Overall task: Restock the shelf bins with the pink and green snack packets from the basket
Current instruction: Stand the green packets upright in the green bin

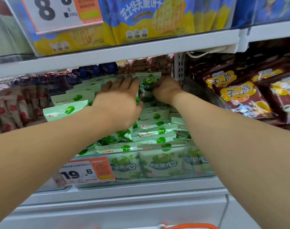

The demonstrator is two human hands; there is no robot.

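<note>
A clear shelf bin (159, 150) holds several green snack packets (155, 128) in rows. Both my arms reach deep into it. My left hand (119, 100) lies flat, fingers spread, pressing on the packets at the back left. My right hand (165, 90) grips an upright green packet (147, 85) at the back of the bin, between the two hands. No pink packets are in either hand. An orange handle (188, 226), possibly the basket's, shows at the bottom edge.
A white shelf (108, 55) with blue-yellow biscuit bags (151, 19) hangs close above my hands. Brown snack bags (245, 96) fill the bin to the right, red-white packets (10, 109) the bin to the left. A price tag (87, 171) reads 19.8.
</note>
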